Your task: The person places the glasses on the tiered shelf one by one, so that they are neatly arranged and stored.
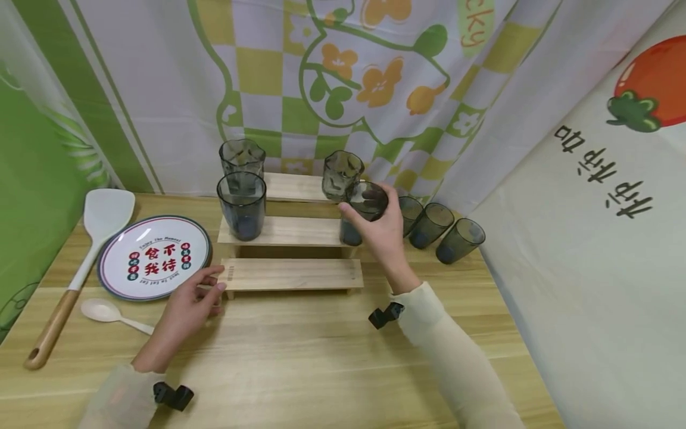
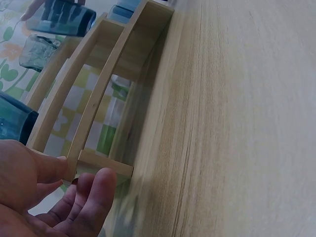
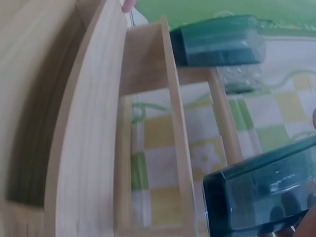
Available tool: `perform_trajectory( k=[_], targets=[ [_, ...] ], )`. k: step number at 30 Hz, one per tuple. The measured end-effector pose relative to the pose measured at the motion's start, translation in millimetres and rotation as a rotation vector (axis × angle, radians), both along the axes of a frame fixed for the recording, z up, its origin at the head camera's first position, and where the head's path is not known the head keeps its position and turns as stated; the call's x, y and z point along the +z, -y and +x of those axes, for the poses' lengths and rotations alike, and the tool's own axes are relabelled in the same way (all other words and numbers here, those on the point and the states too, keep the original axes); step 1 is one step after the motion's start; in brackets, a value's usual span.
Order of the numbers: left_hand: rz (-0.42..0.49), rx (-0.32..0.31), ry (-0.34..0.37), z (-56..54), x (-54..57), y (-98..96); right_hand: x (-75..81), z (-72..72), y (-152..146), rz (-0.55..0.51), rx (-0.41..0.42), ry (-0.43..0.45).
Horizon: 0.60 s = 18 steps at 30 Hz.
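Observation:
A dark tinted drinking glass (image 1: 351,231) is gripped by my right hand (image 1: 387,232), thumb on one side and fingers on the other. It is upright at the right end of the rack's middle step; whether its base touches the wood I cannot tell. My left hand (image 1: 190,304) holds the left end of the lowest step of the wooden stepped rack (image 1: 292,275), the board's end between thumb and fingers in the left wrist view. Another smooth glass (image 1: 241,208) stands at the middle step's left end. Two wavy glasses, one left (image 1: 236,154) and one right (image 1: 339,173), occupy the back step.
Three tinted glasses (image 1: 431,225) stand in a row on the table right of the rack. To the left lie a printed plate (image 1: 155,229), a white spatula (image 1: 107,214) with a wooden handle, and a white spoon (image 1: 102,311). A patterned curtain (image 1: 259,71) hangs behind the rack.

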<state>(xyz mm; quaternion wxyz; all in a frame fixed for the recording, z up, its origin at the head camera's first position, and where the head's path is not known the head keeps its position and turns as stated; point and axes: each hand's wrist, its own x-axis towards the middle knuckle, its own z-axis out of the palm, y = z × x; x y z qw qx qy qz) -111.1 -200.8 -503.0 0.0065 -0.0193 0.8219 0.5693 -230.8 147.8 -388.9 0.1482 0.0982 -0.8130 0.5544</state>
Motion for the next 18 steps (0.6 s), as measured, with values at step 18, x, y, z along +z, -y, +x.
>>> perform_trajectory(
  k=[18],
  targets=[
    [-0.017, -0.002, 0.0, -1.1, -0.1, -0.2, -13.1, 0.9, 35.4, -0.066, -0.056, -0.047]
  ],
)
